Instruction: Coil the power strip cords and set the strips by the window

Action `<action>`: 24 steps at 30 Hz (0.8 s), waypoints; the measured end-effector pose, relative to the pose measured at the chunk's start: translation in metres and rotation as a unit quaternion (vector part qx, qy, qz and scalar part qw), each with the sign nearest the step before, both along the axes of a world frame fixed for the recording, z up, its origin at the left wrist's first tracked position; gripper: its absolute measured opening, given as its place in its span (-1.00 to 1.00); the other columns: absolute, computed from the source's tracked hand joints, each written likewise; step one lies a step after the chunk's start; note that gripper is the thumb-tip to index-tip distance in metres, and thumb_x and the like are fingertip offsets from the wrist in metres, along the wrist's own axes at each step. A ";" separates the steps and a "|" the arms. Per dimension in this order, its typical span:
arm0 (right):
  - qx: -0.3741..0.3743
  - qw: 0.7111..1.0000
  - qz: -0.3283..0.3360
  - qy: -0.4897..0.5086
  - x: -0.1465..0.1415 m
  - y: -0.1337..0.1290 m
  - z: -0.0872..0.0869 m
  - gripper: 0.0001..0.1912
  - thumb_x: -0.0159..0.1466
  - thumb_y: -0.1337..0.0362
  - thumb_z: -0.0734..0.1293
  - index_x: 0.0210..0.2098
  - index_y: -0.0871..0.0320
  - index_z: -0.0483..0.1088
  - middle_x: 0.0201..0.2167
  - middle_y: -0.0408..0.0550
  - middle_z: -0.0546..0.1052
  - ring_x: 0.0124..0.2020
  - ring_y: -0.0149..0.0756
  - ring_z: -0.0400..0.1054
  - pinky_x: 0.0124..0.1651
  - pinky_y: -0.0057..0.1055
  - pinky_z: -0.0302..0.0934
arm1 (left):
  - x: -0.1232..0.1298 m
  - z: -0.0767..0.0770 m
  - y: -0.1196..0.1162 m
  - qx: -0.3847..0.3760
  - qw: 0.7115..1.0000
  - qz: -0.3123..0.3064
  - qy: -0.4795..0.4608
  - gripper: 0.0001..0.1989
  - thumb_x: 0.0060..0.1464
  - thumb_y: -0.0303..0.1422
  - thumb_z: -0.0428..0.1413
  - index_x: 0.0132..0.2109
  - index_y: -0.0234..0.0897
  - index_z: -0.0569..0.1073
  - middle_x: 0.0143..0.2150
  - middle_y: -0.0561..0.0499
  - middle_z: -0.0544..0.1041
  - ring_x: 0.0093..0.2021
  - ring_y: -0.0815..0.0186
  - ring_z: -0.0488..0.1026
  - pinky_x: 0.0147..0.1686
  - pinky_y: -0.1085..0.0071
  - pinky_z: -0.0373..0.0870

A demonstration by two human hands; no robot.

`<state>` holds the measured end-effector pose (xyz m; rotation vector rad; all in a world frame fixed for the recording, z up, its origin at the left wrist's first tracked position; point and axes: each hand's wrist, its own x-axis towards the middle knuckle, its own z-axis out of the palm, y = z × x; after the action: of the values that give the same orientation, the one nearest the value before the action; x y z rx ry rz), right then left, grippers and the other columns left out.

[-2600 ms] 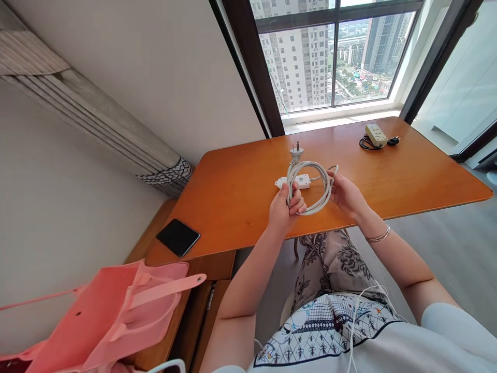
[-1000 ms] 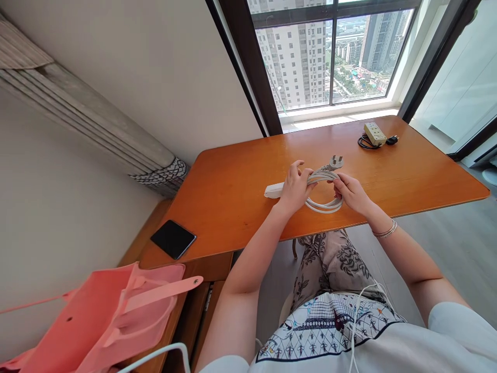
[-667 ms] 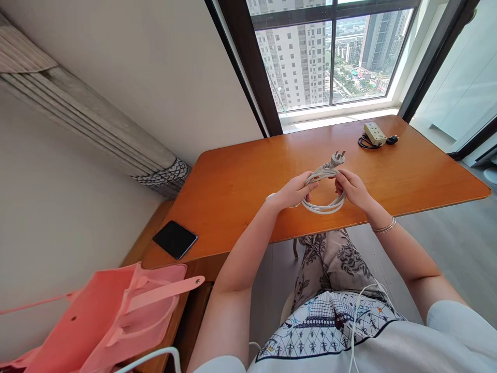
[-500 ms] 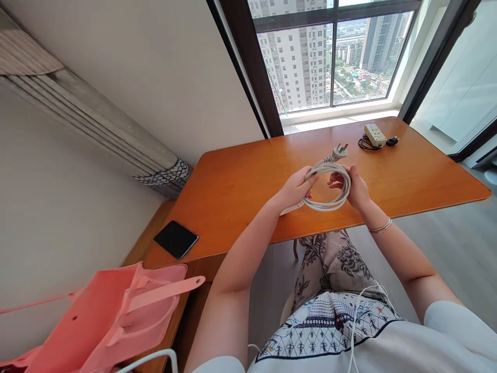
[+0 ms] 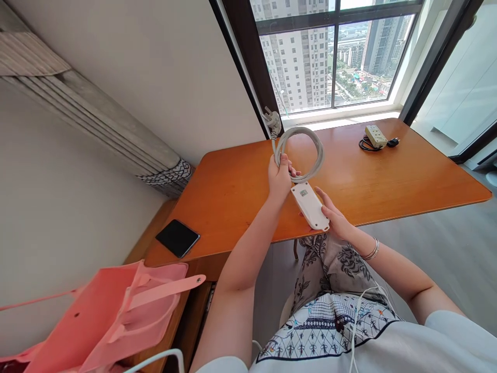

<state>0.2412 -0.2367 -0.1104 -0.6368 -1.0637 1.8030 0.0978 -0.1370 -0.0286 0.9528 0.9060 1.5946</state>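
My left hand [image 5: 280, 177] is closed around the left side of a coiled white cable [image 5: 320, 150], held up above the wooden table. The cable's plug [image 5: 272, 122] sticks up at the upper left of the coil. Just below the coil is a white power strip [image 5: 310, 206], its back with a small printed code facing up. My right hand [image 5: 334, 217] grips the strip's lower right end, thumb on its edge, near the table's front edge.
On the wooden table [image 5: 233, 191], a small beige power strip [image 5: 375, 135] with black cord lies at the back right. A black phone [image 5: 177, 238] lies front left. A pink bag [image 5: 101, 316] stands beside the table's left end.
My left hand has moved up and left with the coil, now tilted upright. My right hand has left the coil and moved down to the white power strip, which now shows fully.
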 end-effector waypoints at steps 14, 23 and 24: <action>0.538 0.685 -0.156 -0.467 0.031 0.009 -0.007 -0.49 0.43 0.00 0.23 0.25 0.11 0.41 -0.47 -0.09 0.49 -0.43 -0.33 0.34 -0.26 -0.37 0.18 | 0.013 -0.045 -0.004 -0.098 0.995 0.025 -0.025 -0.67 0.29 -0.25 0.13 -0.39 -0.24 0.22 -0.56 0.22 0.27 -0.61 0.52 0.32 -0.41 0.50 0.44; 0.538 0.639 -0.296 -0.463 0.036 0.034 0.020 -0.32 0.38 -0.26 0.04 0.10 0.04 0.50 0.03 0.06 0.57 0.27 0.01 0.29 0.45 0.09 -0.15 | 0.013 -0.059 -0.018 -0.066 0.996 -0.062 0.020 -0.69 0.15 -0.22 0.25 -0.32 -0.22 0.27 -0.53 0.21 0.32 -0.55 0.46 0.39 -0.46 0.49 0.34; 0.515 0.656 -0.301 -0.462 0.038 0.038 0.019 -0.28 0.38 -0.28 0.00 -0.01 0.05 0.53 -0.05 0.06 0.60 0.20 0.00 0.36 0.43 0.08 -0.10 | 0.012 -0.060 -0.020 -0.051 0.997 -0.059 0.028 -0.69 0.14 -0.21 0.26 -0.32 -0.22 0.28 -0.52 0.20 0.32 -0.55 0.47 0.37 -0.46 0.49 0.32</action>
<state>0.2793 -0.1988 -0.0914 -0.9906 -1.9609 -0.0004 0.1101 -0.1569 -0.0887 0.9652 0.9445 1.4147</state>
